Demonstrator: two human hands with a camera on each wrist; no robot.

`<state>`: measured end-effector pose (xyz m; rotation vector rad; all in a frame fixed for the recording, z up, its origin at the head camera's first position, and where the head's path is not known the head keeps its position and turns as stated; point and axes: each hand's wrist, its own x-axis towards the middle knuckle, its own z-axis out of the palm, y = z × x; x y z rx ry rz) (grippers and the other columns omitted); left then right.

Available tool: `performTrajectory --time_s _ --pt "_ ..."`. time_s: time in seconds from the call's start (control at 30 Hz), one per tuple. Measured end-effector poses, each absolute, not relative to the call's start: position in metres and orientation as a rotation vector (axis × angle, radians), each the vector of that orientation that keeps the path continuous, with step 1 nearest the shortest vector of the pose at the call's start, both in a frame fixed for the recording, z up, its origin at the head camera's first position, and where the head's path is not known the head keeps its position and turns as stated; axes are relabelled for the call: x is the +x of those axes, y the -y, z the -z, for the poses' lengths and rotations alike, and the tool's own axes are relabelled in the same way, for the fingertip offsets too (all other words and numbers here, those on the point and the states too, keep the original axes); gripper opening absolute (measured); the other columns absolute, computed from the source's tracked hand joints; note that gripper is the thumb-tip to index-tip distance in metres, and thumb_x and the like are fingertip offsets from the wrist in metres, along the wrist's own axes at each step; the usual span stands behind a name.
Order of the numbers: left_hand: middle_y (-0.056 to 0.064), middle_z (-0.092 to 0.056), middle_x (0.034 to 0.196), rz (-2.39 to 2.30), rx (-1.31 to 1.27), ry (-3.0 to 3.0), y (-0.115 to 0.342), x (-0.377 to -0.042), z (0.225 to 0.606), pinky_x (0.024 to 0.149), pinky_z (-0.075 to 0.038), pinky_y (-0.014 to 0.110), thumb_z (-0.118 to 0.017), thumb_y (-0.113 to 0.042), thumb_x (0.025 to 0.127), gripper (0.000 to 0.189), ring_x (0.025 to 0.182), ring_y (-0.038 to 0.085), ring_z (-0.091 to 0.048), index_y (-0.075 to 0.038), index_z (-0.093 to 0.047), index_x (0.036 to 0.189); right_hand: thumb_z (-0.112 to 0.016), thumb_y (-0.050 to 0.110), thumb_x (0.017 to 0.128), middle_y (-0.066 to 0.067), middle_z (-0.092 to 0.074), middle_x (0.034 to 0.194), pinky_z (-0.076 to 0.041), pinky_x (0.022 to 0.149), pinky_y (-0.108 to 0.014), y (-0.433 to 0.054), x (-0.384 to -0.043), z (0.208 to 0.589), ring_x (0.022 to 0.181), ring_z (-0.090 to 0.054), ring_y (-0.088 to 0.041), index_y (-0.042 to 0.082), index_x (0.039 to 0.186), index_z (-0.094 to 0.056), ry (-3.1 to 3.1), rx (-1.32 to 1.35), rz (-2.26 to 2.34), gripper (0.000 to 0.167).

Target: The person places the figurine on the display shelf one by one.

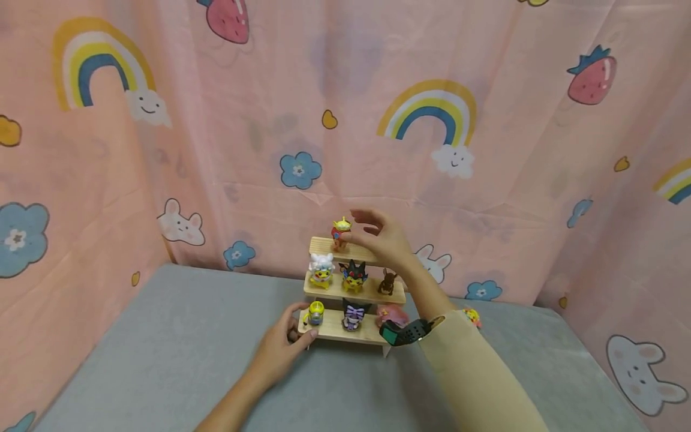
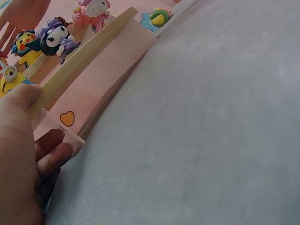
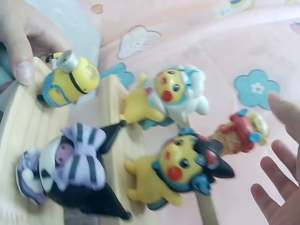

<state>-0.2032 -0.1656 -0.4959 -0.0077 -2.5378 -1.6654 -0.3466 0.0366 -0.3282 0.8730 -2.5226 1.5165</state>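
Observation:
A three-tier wooden display stand holds several small figurines. My left hand grips the left end of its lowest shelf, thumb on the board's edge and fingers curled below, beside a yellow Minion figurine. At the top tier, my right hand is beside a red figurine with a waffle-cone base and yellow top. The right wrist view shows those fingers spread and apart from the cone figurine. A black figurine with a purple bow stands mid-shelf on the lowest tier.
The middle tier carries a white-hooded yellow figurine, a dark-hooded one and a brown one. A pink figurine sits partly behind my right wrist. Another colourful figurine lies on the grey tabletop. Behind hangs a pink curtain.

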Motion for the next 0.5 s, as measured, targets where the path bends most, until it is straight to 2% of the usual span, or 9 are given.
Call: performTrajectory --time_s 0.37,0.5 --pt "-0.004 -0.057 0.076 1.668 0.003 2.531 0.164 -0.202 0.498 0.059 -0.040 0.024 -0.074 -0.034 0.092 0.059 0.063 0.008 -0.052 -0.025 -0.048 0.144 -0.071 0.023 0.096 -0.018 -0.060 0.139 -0.043 0.113 -0.047 -0.087 -0.323 0.330 0.130 -0.057 -0.030 0.006 0.135 -0.061 2.419 0.725 -1.566 0.043" --pt "-0.003 -0.058 0.075 1.667 0.003 2.525 0.164 -0.203 0.499 0.058 -0.040 0.024 -0.074 -0.033 0.093 0.058 0.062 0.009 -0.053 -0.025 -0.048 0.144 -0.069 0.023 0.098 -0.017 -0.062 0.136 -0.047 0.109 -0.034 -0.108 -0.310 0.338 0.121 -0.062 -0.017 0.007 0.133 -0.063 2.384 0.651 -1.529 0.039"
